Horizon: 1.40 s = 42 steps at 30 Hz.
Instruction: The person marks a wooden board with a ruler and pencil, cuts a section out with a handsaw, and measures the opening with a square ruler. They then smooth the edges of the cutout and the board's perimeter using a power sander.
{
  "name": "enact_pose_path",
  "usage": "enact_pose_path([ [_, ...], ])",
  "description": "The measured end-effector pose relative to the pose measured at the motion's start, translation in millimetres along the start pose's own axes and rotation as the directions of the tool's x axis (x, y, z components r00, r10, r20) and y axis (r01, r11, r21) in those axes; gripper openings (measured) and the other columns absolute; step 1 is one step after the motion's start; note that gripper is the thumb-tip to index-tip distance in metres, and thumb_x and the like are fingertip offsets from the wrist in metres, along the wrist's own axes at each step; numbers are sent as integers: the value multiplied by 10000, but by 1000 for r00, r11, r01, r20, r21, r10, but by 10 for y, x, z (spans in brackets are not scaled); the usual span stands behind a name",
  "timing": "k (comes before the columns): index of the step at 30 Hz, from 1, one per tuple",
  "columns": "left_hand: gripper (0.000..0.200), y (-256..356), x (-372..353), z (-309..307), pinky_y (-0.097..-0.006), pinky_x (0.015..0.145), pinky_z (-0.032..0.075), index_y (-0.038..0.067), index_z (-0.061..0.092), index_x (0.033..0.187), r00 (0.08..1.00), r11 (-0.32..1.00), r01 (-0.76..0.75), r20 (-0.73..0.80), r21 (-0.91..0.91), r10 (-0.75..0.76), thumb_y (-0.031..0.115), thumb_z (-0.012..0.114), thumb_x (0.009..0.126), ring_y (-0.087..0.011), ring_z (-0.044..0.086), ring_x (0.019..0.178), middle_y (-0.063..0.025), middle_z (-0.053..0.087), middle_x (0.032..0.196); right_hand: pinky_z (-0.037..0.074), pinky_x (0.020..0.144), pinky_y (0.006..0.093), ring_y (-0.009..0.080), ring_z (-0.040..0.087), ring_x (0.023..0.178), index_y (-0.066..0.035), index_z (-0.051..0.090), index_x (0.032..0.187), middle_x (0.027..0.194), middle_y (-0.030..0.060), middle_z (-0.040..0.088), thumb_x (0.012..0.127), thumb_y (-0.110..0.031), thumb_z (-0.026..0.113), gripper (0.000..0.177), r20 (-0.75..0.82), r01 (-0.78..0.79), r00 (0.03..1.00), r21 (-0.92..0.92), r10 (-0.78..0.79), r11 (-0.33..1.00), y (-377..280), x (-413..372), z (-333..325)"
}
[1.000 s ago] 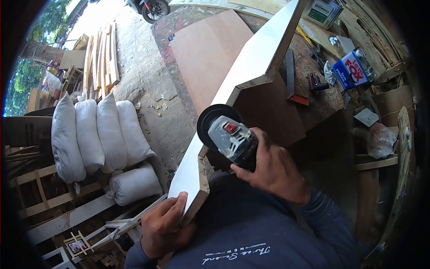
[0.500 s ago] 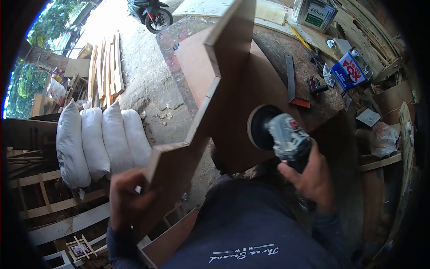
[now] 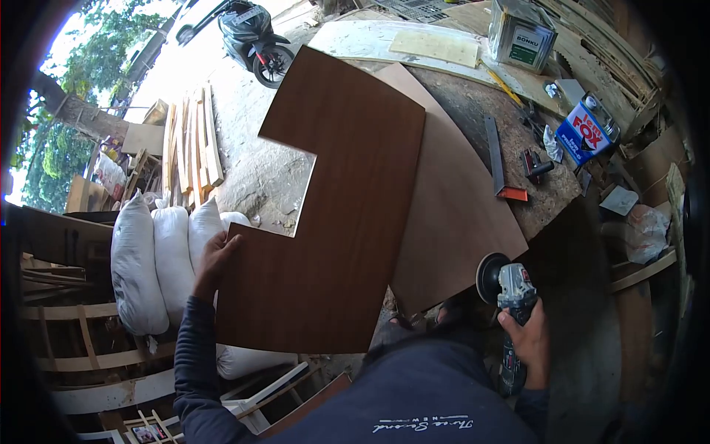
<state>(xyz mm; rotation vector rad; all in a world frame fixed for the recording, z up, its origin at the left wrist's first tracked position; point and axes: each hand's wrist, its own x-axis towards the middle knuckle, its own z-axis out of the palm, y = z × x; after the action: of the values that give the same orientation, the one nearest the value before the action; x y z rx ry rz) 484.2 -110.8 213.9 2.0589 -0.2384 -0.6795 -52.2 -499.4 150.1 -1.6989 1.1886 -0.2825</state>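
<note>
Two items are held — one notched panel (image 3: 340, 222), pinched at its left corner by the left fingers (image 3: 222, 250) and extending to their right, and one grinder (image 3: 513, 280), its body wrapped by the right fingers (image 3: 512, 325) — near one sheet (image 3: 458, 214) on one surface (image 3: 546, 201).

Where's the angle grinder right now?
In the head view, the angle grinder is low, right of centre, gripped in the right hand, its disc by the lower edge of the pale brown board.
</note>
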Motion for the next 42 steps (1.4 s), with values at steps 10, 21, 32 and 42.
enact_pose_path([
  [10,243,-2299,790,509,-212,619,362,151,676,861,991,885,129,32,-447,-128,311,704,1042,-22,480,669,107,571,773,535,898,375,216,704,952,-7,602,1206,1044,109,731,867,-239,817,463,-107,-84,992,-106,73,991,-452,-469,234],
  [21,292,-2768,-379,2859,-287,697,497,122,619,924,969,594,182,41,-783,-244,372,731,1025,-84,580,753,13,660,856,526,906,352,187,674,956,-12,610,1254,1046,83,707,861,-276,803,511,-307,-163,944,-121,119,979,-467,-1572,422],
  [32,331,-2898,-2009,3547,-353,759,527,91,599,1112,834,618,549,422,-563,-356,421,606,1085,-158,629,869,-46,666,988,534,886,352,187,689,923,-28,601,1254,1034,70,721,846,-289,828,535,-208,-200,961,-77,181,977,195,-2263,220],
  [42,425,-3284,-409,2715,-398,1057,450,138,673,1147,926,314,377,366,-871,-95,534,533,1082,-236,643,1138,-32,710,1110,544,888,330,161,687,925,-4,576,1311,1031,67,731,864,-188,825,543,-122,-255,961,-35,250,966,54,-2586,504],
])
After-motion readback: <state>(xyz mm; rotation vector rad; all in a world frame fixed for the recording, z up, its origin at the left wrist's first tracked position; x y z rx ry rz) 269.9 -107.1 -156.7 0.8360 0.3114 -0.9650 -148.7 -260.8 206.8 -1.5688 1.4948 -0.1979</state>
